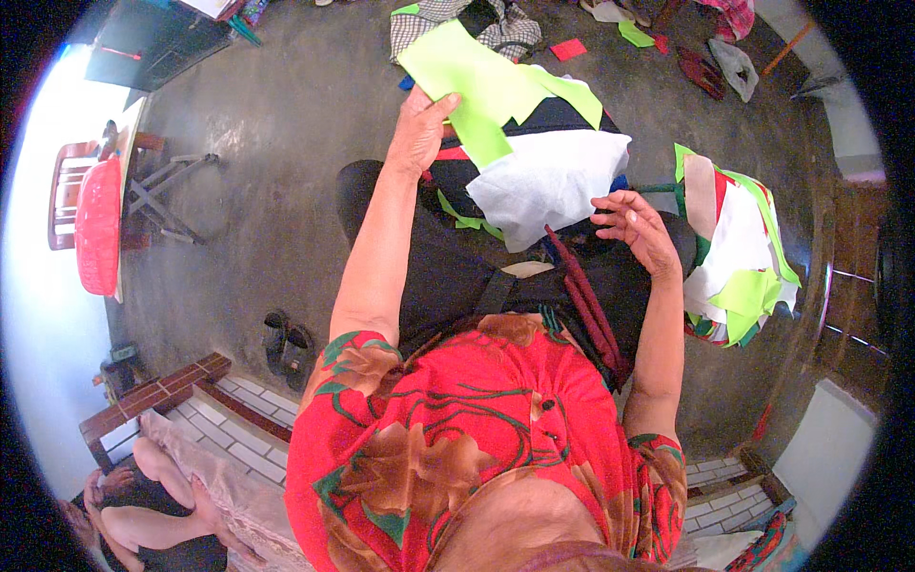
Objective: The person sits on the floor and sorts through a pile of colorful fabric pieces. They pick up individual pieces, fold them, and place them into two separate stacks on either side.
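Observation:
My left hand (419,132) is closed on a lime-green fabric piece (491,81), thumb on top, raised above my lap. Below it, a white cloth piece (553,176) lies loosely over dark, red and green scraps at my knees. My right hand (637,229) is beside the white cloth's right edge, fingers apart and slightly curled, with nothing visible in them. A dark red fabric strip (586,310) runs down across my dark trousers. What lies under the white cloth is mostly hidden.
A heaped bundle of white, lime-green and red fabric scraps (739,253) stands at my right. Checked cloth (510,33) and a red scrap (569,50) lie on the floor ahead. At left are a red basin (98,227) and dark shoes (286,343); another person (152,505) sits at lower left.

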Available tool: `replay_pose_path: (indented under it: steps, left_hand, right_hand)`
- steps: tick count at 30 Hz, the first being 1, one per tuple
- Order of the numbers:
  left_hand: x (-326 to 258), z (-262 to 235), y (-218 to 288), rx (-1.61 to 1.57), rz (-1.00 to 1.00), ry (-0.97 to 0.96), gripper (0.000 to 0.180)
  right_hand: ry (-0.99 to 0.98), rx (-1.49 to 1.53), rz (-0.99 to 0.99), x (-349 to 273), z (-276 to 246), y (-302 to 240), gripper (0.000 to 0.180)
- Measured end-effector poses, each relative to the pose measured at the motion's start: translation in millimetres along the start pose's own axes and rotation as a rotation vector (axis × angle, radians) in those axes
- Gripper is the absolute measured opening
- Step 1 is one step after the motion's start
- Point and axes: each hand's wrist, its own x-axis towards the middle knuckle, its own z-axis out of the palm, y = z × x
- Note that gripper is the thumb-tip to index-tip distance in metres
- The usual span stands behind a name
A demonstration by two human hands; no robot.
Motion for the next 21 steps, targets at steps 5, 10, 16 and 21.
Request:
replay_pose_path:
  steps: [5, 10, 16, 21]
  left_hand:
    - [-8.3, -56.7, -95.4, 0.250, -0.385, 0.375, 0.044]
    - [-9.7, -59.3, -95.5, 0.263, -0.326, 0.348, 0.045]
    - [-3.8, -81.7, -128.8, 0.228, -0.225, 0.344, 0.055]
    - [-18.4, -59.5, -105.6, 0.613, -0.265, 0.361, 0.066]
  right_hand:
    - [0.009, -0.021, 0.007, 4.6, 0.8, 0.2, 0.039]
    - [0.031, -0.039, 0.037, 3.5, 3.8, 0.9, 0.039]
    - [0.043, -0.044, 0.057, 2.9, 1.0, 2.3, 0.039]
    - [0.000, -0.088, 0.081, 9.9, -7.3, 3.8, 0.037]
